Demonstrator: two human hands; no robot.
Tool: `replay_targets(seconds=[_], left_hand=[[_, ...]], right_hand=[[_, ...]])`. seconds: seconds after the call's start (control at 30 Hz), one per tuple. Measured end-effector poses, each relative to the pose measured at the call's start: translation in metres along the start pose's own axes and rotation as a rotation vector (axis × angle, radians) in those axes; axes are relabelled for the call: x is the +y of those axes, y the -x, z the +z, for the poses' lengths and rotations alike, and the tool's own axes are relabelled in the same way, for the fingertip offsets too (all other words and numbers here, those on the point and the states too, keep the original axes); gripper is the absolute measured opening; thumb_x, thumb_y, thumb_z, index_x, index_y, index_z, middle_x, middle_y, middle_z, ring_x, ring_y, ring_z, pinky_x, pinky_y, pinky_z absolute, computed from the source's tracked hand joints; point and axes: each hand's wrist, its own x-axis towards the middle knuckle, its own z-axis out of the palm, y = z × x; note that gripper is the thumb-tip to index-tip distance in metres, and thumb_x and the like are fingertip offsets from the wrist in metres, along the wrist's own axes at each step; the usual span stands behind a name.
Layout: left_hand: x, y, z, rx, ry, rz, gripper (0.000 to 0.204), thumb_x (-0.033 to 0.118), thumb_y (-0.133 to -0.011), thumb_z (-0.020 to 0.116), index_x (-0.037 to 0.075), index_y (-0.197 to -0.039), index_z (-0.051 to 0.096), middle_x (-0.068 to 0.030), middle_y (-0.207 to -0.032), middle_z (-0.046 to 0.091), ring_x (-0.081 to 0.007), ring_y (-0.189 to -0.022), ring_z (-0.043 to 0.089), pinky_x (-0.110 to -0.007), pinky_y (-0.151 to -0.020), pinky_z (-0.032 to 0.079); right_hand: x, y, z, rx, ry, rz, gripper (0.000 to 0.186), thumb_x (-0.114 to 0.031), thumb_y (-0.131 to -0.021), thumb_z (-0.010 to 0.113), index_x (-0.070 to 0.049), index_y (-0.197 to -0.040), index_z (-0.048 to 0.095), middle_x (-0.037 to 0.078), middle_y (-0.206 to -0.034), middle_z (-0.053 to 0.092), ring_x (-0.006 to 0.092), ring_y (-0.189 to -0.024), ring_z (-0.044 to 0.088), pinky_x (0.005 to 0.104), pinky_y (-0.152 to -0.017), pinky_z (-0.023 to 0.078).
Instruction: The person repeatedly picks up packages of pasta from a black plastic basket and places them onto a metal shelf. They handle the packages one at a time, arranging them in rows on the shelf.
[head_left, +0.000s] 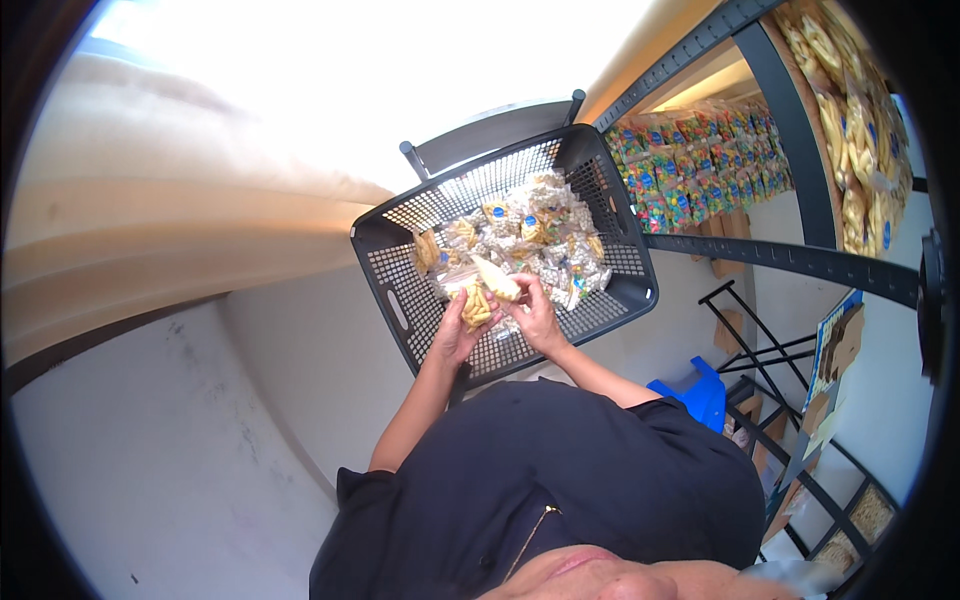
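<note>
A dark grey perforated plastic basket [388, 292] stands in front of me, holding several clear packets of snacks [545, 245]. My left hand [452, 335] reaches in over the near rim and grips a clear packet of yellow stick-shaped snacks [476, 305]. My right hand [538, 318], just beside it, holds a pale elongated packet [497, 278] by one end, its other end pointing into the basket. The two hands and their packets nearly touch above the basket's near side.
A dark metal shelf rack [790, 255] rises at the right, hung with many colourful snack bags [690, 175] and yellow snack bags [860, 130]. A blue plastic stool [700, 392] and a black folding frame [765, 345] stand on the floor below it. A pale wall [150, 420] lies to my left.
</note>
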Motion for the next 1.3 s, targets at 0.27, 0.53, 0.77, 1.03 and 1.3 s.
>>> replay_targets(seconds=[0.27,0.53,0.77,1.03,1.3], left_hand=[[-0.008,-0.012,0.02,-0.086,0.069,0.059,0.049,0.037,-0.099,0.044,0.004,-0.135,0.041,-0.0128,-0.131,0.054,-0.0262,-0.124,0.05,-0.049,-0.102,0.042],[-0.022,-0.032,0.048,0.055,-0.221,0.281,0.04,0.022,-0.093,0.061,0.003,-0.126,0.051,-0.0072,-0.115,0.06,-0.0181,-0.105,0.058,-0.032,-0.09,0.047],[-0.032,-0.049,0.068,0.32,-0.896,0.627,0.047,0.016,-0.088,0.065,0.002,-0.129,0.048,-0.0188,-0.128,0.04,-0.0325,-0.124,0.042,-0.04,-0.102,0.037],[-0.046,-0.06,0.071,0.025,-0.462,0.532,0.056,0.038,-0.098,0.042,0.002,-0.14,0.033,-0.0122,-0.136,0.038,-0.0252,-0.129,0.036,-0.038,-0.11,0.027],[-0.059,-0.066,0.081,0.005,-0.357,0.522,0.05,0.03,-0.104,0.032,0.003,-0.145,0.026,-0.0096,-0.142,0.036,-0.0202,-0.134,0.033,-0.035,-0.112,0.025]], right_hand=[[0.01,-0.029,-0.042,-0.008,-0.483,0.323,0.034,-0.006,-0.093,0.056,-0.005,-0.123,0.041,0.01,-0.116,0.057,0.0179,-0.104,0.059,0.0337,-0.088,0.052],[-0.021,-0.039,-0.055,-0.02,0.303,0.004,0.038,-0.004,-0.086,0.059,-0.002,-0.123,0.049,0.012,-0.106,0.059,0.0229,-0.1,0.061,0.0326,-0.086,0.049],[-0.061,-0.048,-0.062,-0.157,0.217,-0.03,0.013,-0.011,-0.088,0.064,-0.001,-0.097,0.064,0.007,-0.096,0.059,0.0178,-0.088,0.062,0.0294,-0.078,0.05],[-0.061,-0.055,-0.075,-0.101,0.126,0.007,0.017,-0.012,-0.086,0.07,0.0,-0.095,0.064,0.005,-0.092,0.061,0.0137,-0.083,0.064,0.0265,-0.075,0.051],[-0.065,-0.054,-0.086,-0.049,0.145,-0.066,0.014,-0.009,-0.081,0.073,-0.001,-0.09,0.067,0.008,-0.093,0.061,0.0176,-0.085,0.065,0.0287,-0.076,0.052]])
